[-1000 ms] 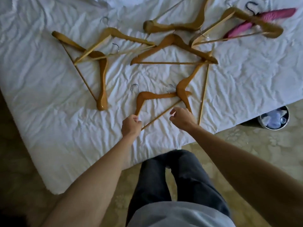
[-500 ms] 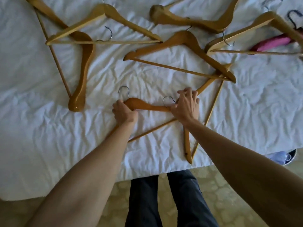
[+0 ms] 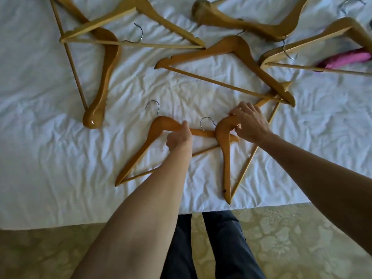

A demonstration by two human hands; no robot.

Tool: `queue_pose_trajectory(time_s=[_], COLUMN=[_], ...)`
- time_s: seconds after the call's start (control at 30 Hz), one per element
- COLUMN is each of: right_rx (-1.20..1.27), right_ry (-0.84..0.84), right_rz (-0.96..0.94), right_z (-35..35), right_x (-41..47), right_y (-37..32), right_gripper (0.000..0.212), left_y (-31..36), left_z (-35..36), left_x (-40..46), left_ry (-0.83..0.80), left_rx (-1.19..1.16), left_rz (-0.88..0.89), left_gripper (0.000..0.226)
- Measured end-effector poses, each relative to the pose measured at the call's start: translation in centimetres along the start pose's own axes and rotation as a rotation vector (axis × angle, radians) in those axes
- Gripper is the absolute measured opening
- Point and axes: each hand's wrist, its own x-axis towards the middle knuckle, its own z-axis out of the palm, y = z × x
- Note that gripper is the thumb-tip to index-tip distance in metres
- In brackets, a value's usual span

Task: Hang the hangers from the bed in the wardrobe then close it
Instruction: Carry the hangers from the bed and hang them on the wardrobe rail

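While both hangers lie overlapped on the bed (image 3: 60,158), left hand (image 3: 179,138) fingers curl around near hanger (image 3: 141,146), right hand (image 3: 250,123) grips crossing hanger (image 3: 225,158); lifting together risks snagged hooks or bars.

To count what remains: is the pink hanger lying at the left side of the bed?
No, the pink hanger lies at the far right, partly under a wooden hanger.

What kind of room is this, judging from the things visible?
Probably a bedroom, perhaps in a hotel: a bed with a wrinkled white sheet, scattered wooden clothes hangers with metal hooks, and pale floral-patterned carpet.
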Motion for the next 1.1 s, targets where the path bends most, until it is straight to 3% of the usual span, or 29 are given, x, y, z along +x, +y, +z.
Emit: queue_pose_trajectory(time_s=[0.13,0.27,0.47,0.67,0.77,0.9,1.03,1.1], right_rx=[-0.069,-0.055,0.141,0.131,0.17,0.292,0.483,0.573], right_ry=[-0.023,-0.074,-0.191,-0.237,-0.238,-0.22,-0.198,-0.149], right_rz=[-0.053,-0.084,-0.028,-0.031,-0.018,0.053,0.081,0.116], right_z=[-0.2,-2.0,-7.1,-14.3,-18.1,-23.4,-28.1,-29.7], right_x=[0.9,0.4,-2.8,-7.2,-10.2,-13.6,-15.6,-16.3], right_y=[0.9,0.5,-0.9,-2.8,-3.0,-3.2,-2.3,-1.3], right_gripper=[0.052,0.042,0.03,0.01,0.011,0.01,0.028,0.022], left_y=[0.5,0.8,2.8,6.1,7.3,8.1,8.9,9.9], left_z=[1.8,1.3,-2.4,-8.9,-12.4,-16.0,-18.4,-19.3], left_x=[1.9,1.0,-2.7,-7.6,-9.9,-12.1,-13.0,-13.8], left_ry=[0.031,0.039,0.024,-0.076,-0.172,-0.203,-0.211,-0.219], left_rx=[-0.085,-0.107,0.0,-0.002,-0.067,-0.083,-0.089,-0.155], left_rz=[0.027,0.062,0.22,0.341,0.296,0.294,0.326,0.356], left_gripper=[0.074,0.041,0.046,0.047,0.043,0.049,0.045,0.052])
